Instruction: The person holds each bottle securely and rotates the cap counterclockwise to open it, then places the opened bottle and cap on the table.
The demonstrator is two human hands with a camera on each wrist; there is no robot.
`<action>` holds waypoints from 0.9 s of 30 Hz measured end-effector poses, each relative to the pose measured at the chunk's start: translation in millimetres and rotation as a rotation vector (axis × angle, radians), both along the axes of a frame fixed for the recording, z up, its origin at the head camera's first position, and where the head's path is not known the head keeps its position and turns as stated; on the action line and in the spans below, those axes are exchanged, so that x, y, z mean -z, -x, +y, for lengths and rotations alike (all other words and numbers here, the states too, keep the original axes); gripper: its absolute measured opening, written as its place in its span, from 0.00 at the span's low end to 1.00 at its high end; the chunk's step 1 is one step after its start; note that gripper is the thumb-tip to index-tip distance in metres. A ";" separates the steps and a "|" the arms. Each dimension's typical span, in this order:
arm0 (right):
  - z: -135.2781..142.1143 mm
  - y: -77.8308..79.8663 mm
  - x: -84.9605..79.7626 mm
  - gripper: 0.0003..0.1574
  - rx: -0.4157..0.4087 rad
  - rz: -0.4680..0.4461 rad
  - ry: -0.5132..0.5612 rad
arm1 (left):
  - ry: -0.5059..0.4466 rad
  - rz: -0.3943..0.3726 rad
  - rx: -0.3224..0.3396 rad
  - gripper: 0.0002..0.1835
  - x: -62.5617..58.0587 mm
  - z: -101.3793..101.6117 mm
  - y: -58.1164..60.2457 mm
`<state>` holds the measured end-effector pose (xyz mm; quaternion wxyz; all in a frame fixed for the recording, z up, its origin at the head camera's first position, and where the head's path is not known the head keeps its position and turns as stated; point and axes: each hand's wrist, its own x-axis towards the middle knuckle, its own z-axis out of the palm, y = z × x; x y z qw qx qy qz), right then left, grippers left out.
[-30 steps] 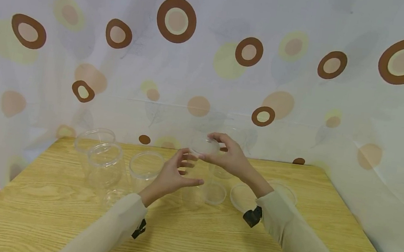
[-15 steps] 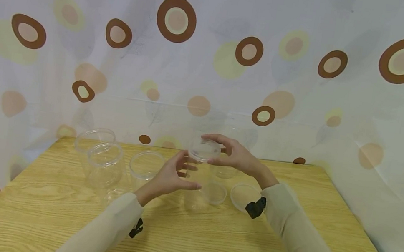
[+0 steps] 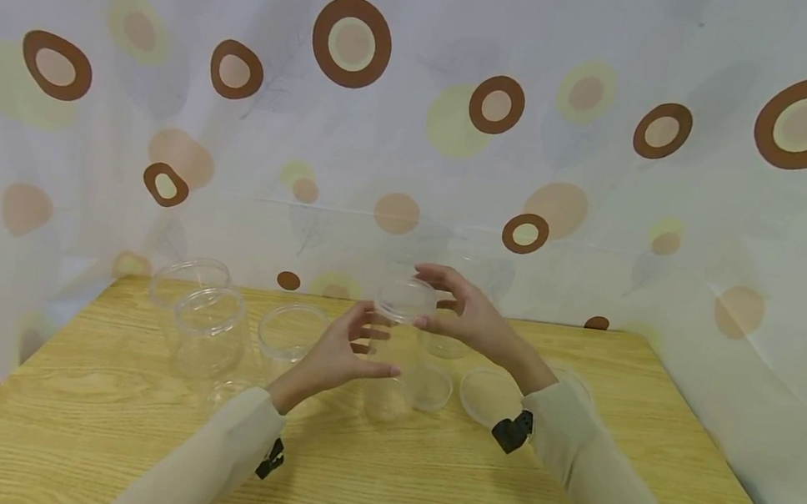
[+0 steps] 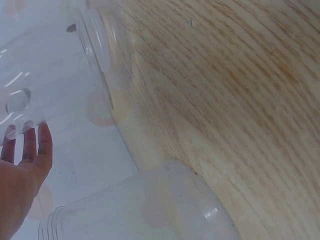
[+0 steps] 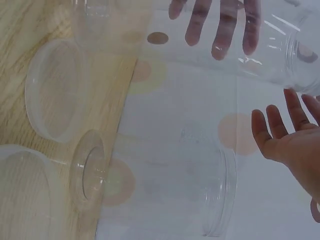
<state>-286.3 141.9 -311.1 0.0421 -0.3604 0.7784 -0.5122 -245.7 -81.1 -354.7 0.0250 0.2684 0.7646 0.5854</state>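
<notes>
My left hand (image 3: 331, 352) grips a tall clear plastic jar (image 3: 385, 401), thumb in front and fingers behind. The jar stands upright above or on the table; contact with it is hard to tell. Across its mouth lies a clear lid (image 3: 405, 301); how firmly it sits cannot be told. My right hand (image 3: 471, 315) holds the lid's right edge between thumb and forefinger. In the right wrist view, left-hand fingers (image 5: 220, 35) show through the jar, and the right hand (image 5: 295, 140) is beside its rim. The left wrist view shows the left fingertips (image 4: 30, 142) against the jar.
Several clear open jars stand on the left, including a wide jar (image 3: 211, 308) and a shorter one (image 3: 292, 331). Another jar (image 5: 165, 185) stands behind the right hand. Clear lids, one here (image 3: 487, 397), lie on the wooden table (image 3: 464, 495). A patterned curtain (image 3: 400, 159) hangs behind.
The right hand has brought the lid from a tilt down level onto the jar's mouth. Since half a second ago its forefinger has shifted slightly right. The left hand has barely moved.
</notes>
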 end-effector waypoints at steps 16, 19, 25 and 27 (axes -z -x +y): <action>-12.6 -11.0 8.1 0.38 0.165 0.035 0.031 | 0.011 -0.005 -0.021 0.40 -0.2 -1.0 0.0; -10.3 -8.4 7.9 0.37 0.123 0.020 0.031 | 0.005 -0.004 -0.011 0.40 -0.2 -1.8 -0.8; -0.5 2.1 6.0 0.38 -0.047 -0.073 0.040 | -0.005 0.012 0.025 0.41 -1.8 -2.7 -2.1; 2.5 6.2 4.3 0.39 -0.114 -0.116 0.049 | -0.007 0.014 0.037 0.40 -2.0 -3.1 -2.3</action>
